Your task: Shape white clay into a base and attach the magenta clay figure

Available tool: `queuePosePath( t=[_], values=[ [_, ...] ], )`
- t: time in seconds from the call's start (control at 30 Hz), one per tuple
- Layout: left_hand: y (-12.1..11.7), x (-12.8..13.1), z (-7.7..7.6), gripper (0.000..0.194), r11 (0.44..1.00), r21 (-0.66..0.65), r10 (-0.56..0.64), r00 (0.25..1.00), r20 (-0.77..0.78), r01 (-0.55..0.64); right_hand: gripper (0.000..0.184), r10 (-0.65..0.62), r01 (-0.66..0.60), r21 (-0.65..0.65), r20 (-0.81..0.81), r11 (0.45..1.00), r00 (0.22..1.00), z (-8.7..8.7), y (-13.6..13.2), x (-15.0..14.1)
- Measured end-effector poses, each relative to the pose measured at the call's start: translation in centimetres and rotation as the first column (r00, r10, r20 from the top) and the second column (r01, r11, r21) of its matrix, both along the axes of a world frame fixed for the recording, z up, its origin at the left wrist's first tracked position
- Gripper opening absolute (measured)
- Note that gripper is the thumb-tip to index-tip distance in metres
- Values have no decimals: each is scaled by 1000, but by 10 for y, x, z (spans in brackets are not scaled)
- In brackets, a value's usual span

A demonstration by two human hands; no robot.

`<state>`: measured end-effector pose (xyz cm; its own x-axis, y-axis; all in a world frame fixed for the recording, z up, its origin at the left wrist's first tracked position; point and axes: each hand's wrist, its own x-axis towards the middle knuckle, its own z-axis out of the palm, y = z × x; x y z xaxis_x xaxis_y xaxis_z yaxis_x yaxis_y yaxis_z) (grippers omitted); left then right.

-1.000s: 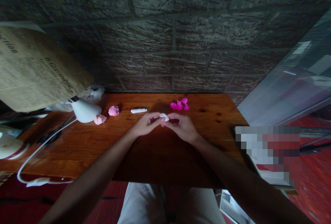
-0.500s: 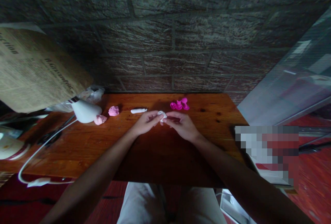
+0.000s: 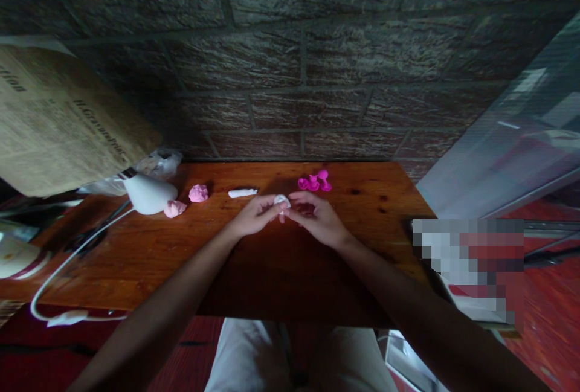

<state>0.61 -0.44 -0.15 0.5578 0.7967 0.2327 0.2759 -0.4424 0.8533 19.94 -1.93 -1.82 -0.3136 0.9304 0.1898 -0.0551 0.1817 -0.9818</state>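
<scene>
White lump (image 3: 281,200) near magenta pieces (image 3: 313,182).

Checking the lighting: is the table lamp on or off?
Off, it appears: the lampshade has no glow, and no bright pool lies on the wooden table around the white lamp base. The bulb is hidden.

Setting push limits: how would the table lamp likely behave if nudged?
The table lamp would probably tip easily: its broad newspaper-print shade overhangs a much smaller white base. The shade looks thin and papery, so it may dent under fingers. The white cord, trailing over the table's front edge, could tug back.
</scene>
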Motion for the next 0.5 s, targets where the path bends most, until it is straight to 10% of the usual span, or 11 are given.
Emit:
queuePosePath(
  t=[0.5],
  values=[
    [-2,0,2,54,999,-38,41,998,37,-39,38,94,-93,-79,17,993,995,6,-1,2]
  ],
)
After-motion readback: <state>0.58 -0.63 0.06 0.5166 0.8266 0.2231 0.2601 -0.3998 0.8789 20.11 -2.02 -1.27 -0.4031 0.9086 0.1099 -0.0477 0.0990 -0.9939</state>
